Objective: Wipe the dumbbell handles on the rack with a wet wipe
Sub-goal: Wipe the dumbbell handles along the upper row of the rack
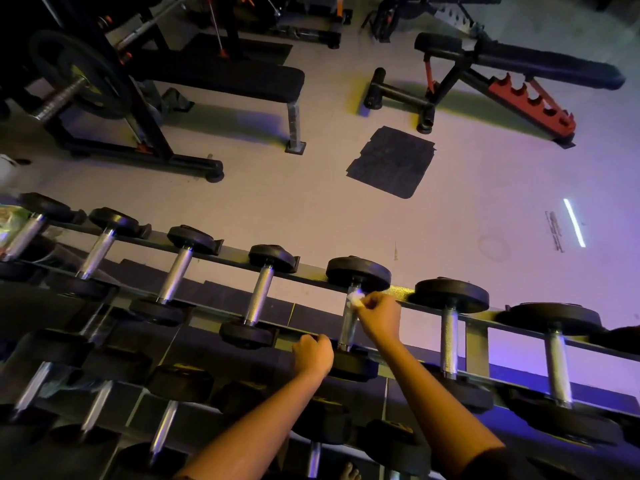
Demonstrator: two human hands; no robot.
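Head view: a black steel rack [239, 261] runs slantwise across the frame, its top tier carrying a row of dumbbells with round, matte black heads and bright knurled metal handles. The right hand [379, 315] reaches forward with the arm nearly straight, its fingers and thumb bunched round a small crumpled white wet wipe [356, 299]. The wipe is pressed against the far end of one dumbbell handle [345, 329], just under that dumbbell's far head [358, 273]. The left hand [311, 353] lies knuckles up beside the near head of the same dumbbell, fingers curled over the rack's near rail and gripping it.

A lower tier holds more dumbbells of the same make; faint yellow markings on their heads [398, 426] are too dim to read. Beyond the rack the smooth pale floor [311, 209] bears a ragged-edged dark rubber mat [391, 161], a flat padded bench [221, 77] and an inclined bench with a red notched bracket [533, 95].
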